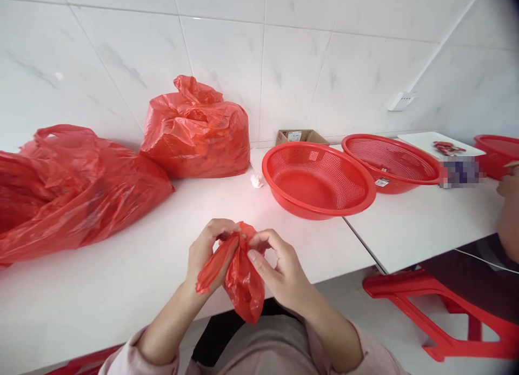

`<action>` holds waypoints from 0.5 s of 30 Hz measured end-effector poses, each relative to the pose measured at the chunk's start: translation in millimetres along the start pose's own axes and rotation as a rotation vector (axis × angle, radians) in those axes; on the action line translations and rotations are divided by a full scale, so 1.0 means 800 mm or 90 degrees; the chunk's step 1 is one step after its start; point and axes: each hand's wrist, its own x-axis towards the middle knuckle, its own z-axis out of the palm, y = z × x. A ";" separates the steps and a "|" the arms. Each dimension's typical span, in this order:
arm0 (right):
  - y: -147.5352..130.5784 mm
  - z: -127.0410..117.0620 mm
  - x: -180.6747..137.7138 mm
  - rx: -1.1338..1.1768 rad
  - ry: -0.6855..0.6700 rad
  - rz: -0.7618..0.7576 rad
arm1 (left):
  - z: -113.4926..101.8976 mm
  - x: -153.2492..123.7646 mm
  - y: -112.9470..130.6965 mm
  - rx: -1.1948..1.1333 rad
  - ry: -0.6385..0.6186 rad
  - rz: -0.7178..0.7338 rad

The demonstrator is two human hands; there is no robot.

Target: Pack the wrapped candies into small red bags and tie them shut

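Note:
A small red plastic bag (pixel 244 286) is bunched between my two hands over the table's front edge. My left hand (pixel 208 250) is closed on its gathered part, and one end of the bag hangs down across the wrist. On the other side, my right hand (pixel 279 264) pinches the bag with thumb and fingers near the same gathered spot. The bag's lower part dangles toward my lap. Whether anything is inside it, I cannot tell. Beyond my hands, a red plastic basket (pixel 318 186) with perforated sides stands to the right.
Large red bags lie at the left (pixel 81 186) and stand by the wall (pixel 198 137). A crumpled white tissue (pixel 257 181) lies on the white table (pixel 138 288). Behind are a cardboard box (pixel 302 137) and a second basket (pixel 393 159). Another person's hand (pixel 508 183) is at right, above a red stool (pixel 441 321).

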 end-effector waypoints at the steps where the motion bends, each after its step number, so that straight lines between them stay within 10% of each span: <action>1: -0.001 -0.004 0.004 -0.003 0.015 -0.007 | -0.002 0.002 0.002 0.017 -0.014 0.017; 15: -0.015 -0.019 0.014 -0.067 -0.074 -0.004 | -0.053 0.047 0.012 0.041 -0.340 0.159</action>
